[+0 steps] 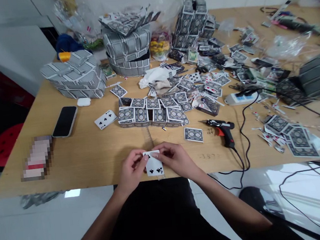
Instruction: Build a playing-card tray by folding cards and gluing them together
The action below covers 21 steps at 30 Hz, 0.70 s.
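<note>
My left hand (131, 171) and my right hand (176, 158) both pinch a white playing card (154, 164) with black clubs, at the front edge of the wooden table (66, 161). My fingers cover its upper part, so its rank is hard to read. Ahead of my hands stands a low wall of joined, patterned-back cards (150, 114). A loose face-down card (193, 134) lies to the right of my right hand. A face-up club card (105, 119) lies beyond my left hand. An orange and black glue gun (221, 130) rests further right.
A black smartphone (64, 121) and a pixelated packet (37, 158) lie at the left. Card-covered boxes (73, 76) (128, 50) stand at the back among scattered cards and scraps. A white power strip (240, 98) and black cables run across the right side.
</note>
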Each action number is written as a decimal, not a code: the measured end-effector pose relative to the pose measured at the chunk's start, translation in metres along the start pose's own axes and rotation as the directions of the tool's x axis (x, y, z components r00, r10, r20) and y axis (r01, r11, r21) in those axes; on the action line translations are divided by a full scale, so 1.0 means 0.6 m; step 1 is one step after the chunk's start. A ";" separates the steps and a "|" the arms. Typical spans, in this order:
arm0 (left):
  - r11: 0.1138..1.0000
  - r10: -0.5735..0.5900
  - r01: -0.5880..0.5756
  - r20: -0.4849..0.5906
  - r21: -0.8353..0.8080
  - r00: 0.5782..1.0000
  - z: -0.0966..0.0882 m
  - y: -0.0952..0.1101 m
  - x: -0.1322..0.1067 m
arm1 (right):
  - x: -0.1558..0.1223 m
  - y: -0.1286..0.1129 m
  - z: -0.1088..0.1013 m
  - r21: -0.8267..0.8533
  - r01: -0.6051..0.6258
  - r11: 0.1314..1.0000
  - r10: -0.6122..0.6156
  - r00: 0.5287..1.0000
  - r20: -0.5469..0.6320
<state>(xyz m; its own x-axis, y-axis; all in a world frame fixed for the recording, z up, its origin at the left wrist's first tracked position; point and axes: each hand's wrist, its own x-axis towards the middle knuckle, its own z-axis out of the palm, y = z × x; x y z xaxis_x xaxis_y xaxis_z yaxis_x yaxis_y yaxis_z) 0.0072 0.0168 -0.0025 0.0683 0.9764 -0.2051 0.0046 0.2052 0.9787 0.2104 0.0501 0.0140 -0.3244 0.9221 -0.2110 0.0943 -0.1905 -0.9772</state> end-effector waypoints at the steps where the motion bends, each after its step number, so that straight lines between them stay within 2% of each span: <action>1: 1.000 -0.005 0.005 -0.008 -0.001 1.000 0.001 -0.001 0.000 | 0.000 0.000 -0.001 0.015 -0.010 1.000 0.010 1.000 0.015; 7: 1.000 -0.014 0.014 -0.022 -0.002 1.000 0.000 -0.004 0.001 | 0.002 -0.001 -0.003 0.046 -0.048 0.998 0.047 0.999 0.025; 13: 0.998 0.032 -0.033 0.022 0.044 0.999 -0.006 0.003 0.002 | 0.006 -0.006 0.000 0.065 -0.032 0.997 0.030 0.999 0.029; 21: 0.985 0.107 -0.099 -0.048 0.140 0.993 -0.006 -0.007 0.002 | 0.007 -0.003 0.006 0.049 -0.013 0.999 0.013 1.000 0.003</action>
<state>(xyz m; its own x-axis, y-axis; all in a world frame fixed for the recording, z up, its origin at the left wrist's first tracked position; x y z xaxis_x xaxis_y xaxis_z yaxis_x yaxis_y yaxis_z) 0.0036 0.0175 -0.0067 0.0200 0.9948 -0.0996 0.1372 0.0960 0.9859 0.2057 0.0532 0.0149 -0.3259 0.9185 -0.2239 0.0528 -0.2188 -0.9743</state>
